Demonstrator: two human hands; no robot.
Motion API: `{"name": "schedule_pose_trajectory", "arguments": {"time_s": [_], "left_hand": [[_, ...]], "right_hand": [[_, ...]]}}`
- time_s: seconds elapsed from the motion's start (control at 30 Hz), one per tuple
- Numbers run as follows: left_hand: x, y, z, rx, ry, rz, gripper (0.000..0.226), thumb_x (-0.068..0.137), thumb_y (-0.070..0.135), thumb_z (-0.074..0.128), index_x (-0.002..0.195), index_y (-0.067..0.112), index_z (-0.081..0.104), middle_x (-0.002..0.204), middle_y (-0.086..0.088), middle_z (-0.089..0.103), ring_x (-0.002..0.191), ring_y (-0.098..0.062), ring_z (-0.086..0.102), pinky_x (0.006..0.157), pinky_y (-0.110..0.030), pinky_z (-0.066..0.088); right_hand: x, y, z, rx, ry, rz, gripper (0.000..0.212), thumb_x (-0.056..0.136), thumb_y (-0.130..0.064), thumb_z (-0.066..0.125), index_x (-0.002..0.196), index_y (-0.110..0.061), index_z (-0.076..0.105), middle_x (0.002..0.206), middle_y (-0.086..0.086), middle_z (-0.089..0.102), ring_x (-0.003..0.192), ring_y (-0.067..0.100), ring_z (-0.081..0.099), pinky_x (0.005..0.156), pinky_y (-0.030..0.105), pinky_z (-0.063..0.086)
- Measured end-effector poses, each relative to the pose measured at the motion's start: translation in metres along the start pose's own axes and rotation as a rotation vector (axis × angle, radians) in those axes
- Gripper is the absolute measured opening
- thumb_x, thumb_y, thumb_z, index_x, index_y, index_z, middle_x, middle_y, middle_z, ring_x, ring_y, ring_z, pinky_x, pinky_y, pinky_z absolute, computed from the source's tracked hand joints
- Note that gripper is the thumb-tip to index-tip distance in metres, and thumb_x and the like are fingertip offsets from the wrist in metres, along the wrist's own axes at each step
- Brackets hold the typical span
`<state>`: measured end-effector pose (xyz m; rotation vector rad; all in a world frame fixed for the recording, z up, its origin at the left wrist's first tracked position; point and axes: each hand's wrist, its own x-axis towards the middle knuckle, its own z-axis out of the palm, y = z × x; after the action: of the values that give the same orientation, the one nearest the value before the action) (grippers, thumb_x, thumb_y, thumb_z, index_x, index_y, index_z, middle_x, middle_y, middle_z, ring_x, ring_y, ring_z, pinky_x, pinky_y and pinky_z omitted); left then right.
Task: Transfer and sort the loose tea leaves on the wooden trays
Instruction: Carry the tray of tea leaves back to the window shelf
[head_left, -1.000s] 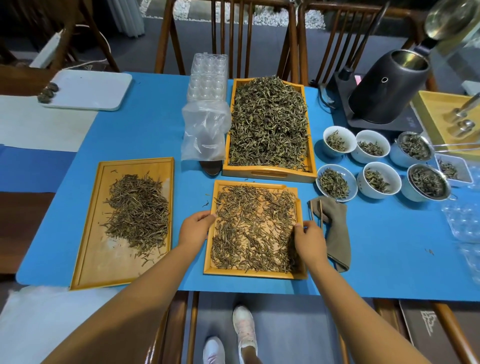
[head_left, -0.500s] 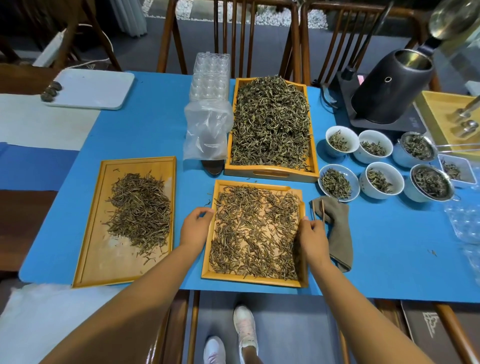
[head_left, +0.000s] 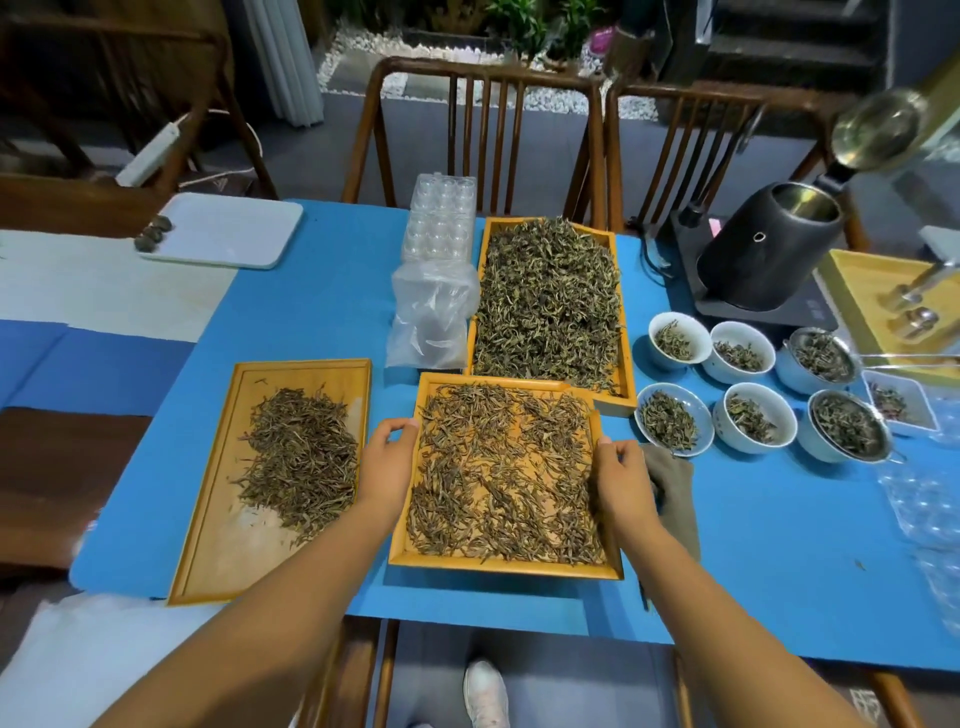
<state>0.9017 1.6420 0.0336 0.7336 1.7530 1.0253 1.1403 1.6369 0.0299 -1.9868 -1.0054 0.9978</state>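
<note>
A square wooden tray (head_left: 498, 564) spread with loose tea leaves (head_left: 504, 467) is in front of me. My left hand (head_left: 387, 462) grips its left rim and my right hand (head_left: 621, 480) grips its right rim. The tray's far edge overlaps the front of a deeper tray (head_left: 613, 402) heaped with tea leaves (head_left: 550, 301). To the left lies a long flat tray (head_left: 213, 525) with a smaller pile of leaves (head_left: 301, 457).
Several white cups and strainers with tea (head_left: 670, 421) stand to the right, a grey cloth (head_left: 675, 483) beside my right hand. A plastic bag (head_left: 431, 312), clear mould trays (head_left: 441, 218), a black kettle (head_left: 763, 244) and a white tray (head_left: 228, 234) are farther back on the blue mat.
Both hands have closed on the sides of the near tray, and it now sits higher and farther, its back edge overlapping the big tray. The camera tilted up.
</note>
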Motion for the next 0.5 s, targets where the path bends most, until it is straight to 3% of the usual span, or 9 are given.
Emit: {"name": "schedule_pose_trajectory", "arguments": {"time_s": [0.13, 0.23, 0.33, 0.5], "left_hand": [[0.002, 0.034, -0.015, -0.019, 0.043, 0.05, 0.013, 0.095, 0.03, 0.049, 0.101, 0.021, 0.057, 0.114, -0.002, 0.052, 0.101, -0.017, 0.048, 0.084, -0.028, 0.034], [0.002, 0.062, -0.033, -0.006, 0.087, 0.102, 0.022, 0.094, 0.036, 0.049, 0.107, 0.019, 0.057, 0.097, 0.001, 0.055, 0.085, -0.014, 0.051, 0.073, -0.029, 0.038], [0.0, 0.088, -0.052, -0.001, 0.169, 0.138, 0.025, 0.094, 0.039, 0.048, 0.107, 0.019, 0.056, 0.074, 0.008, 0.046, 0.064, -0.005, 0.043, 0.059, -0.027, 0.035], [-0.007, 0.127, -0.089, -0.057, 0.323, 0.169, 0.02, 0.095, 0.037, 0.048, 0.103, 0.02, 0.055, 0.07, 0.006, 0.044, 0.062, -0.007, 0.042, 0.056, -0.024, 0.033]], "right_hand": [[0.006, -0.044, -0.001, -0.001, -0.067, -0.084, 0.027, 0.097, -0.034, 0.036, 0.074, -0.022, 0.034, 0.064, 0.003, 0.041, 0.06, 0.019, 0.039, 0.056, 0.032, 0.03], [0.009, -0.082, 0.0, -0.012, -0.093, -0.175, 0.025, 0.097, -0.033, 0.036, 0.078, -0.018, 0.037, 0.07, 0.005, 0.045, 0.067, 0.021, 0.044, 0.061, 0.033, 0.033], [0.009, -0.123, 0.004, -0.046, -0.128, -0.264, 0.025, 0.097, -0.036, 0.035, 0.079, -0.019, 0.037, 0.069, 0.003, 0.046, 0.064, 0.021, 0.044, 0.059, 0.034, 0.034], [0.001, -0.184, 0.022, 0.026, -0.238, -0.341, 0.026, 0.096, -0.039, 0.036, 0.079, -0.02, 0.039, 0.069, 0.004, 0.047, 0.062, 0.02, 0.043, 0.059, 0.036, 0.035]]}}
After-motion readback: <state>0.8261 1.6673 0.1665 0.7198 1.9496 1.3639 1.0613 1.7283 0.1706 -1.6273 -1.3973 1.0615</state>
